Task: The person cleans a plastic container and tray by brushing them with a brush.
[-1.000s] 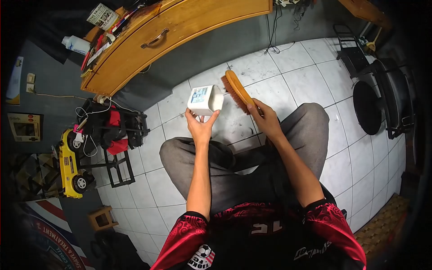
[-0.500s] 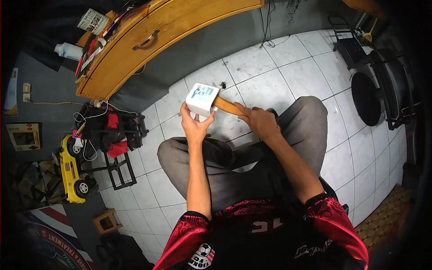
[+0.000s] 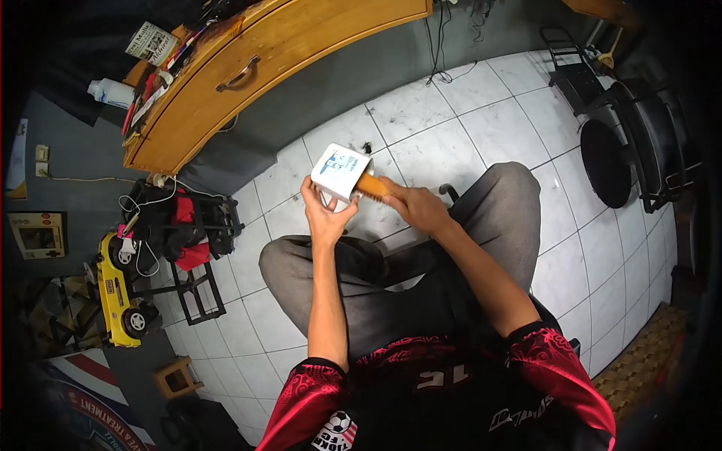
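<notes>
In my left hand (image 3: 327,219) is a white mug (image 3: 340,170) with blue print, tipped on its side so its mouth faces right. My fingers and thumb grip it from below, near a white loop that looks like its handle. My right hand (image 3: 423,209) is closed around a wooden brush (image 3: 371,186) with short bristles along its lower edge. The brush's far end goes into the mug's mouth and is hidden there. Both hands are held above my crossed legs.
A wooden desk with a drawer (image 3: 248,83) curves across the upper left, with a printed cup (image 3: 153,43) and a white bottle (image 3: 111,93) near it. A yellow toy car (image 3: 116,293) and a black folding cart (image 3: 197,282) are at left. A black chair (image 3: 639,143) stands at right.
The brush has gone deeper into the mug, and my right hand has moved left, closer to the mug. My left hand still holds the mug in nearly the same place.
</notes>
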`<action>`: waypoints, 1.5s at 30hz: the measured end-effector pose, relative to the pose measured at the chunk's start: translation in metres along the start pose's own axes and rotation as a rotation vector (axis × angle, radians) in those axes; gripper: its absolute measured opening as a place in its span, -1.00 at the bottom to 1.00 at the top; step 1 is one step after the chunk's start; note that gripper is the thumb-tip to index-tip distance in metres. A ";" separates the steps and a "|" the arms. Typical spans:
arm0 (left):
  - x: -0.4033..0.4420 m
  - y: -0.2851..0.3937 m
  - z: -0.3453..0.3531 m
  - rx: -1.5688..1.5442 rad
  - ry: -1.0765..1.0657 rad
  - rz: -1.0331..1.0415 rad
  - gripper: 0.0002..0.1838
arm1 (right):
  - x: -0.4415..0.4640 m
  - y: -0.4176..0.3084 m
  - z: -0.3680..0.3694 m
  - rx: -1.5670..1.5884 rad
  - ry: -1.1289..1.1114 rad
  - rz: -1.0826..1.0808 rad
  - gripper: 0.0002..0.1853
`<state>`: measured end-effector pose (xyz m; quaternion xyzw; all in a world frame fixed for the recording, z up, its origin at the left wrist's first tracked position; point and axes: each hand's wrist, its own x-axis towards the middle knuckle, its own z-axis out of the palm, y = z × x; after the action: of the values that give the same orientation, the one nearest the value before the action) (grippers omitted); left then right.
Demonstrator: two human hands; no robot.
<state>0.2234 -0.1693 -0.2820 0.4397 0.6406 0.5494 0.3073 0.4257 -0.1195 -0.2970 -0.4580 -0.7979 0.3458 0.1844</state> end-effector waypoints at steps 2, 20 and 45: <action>0.004 -0.003 -0.006 0.007 0.016 0.075 0.01 | -0.001 0.007 -0.006 0.098 -0.058 -0.035 -0.52; -0.002 -0.002 0.008 -0.094 -0.017 -0.020 0.08 | -0.003 0.003 -0.004 0.271 -0.064 0.005 -0.53; 0.000 0.013 -0.003 -0.251 0.087 -0.110 0.16 | 0.005 0.019 -0.041 0.462 -0.402 0.122 -0.48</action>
<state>0.2236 -0.1705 -0.2688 0.3377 0.6028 0.6261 0.3615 0.4599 -0.0931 -0.2825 -0.3733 -0.6898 0.6120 0.1011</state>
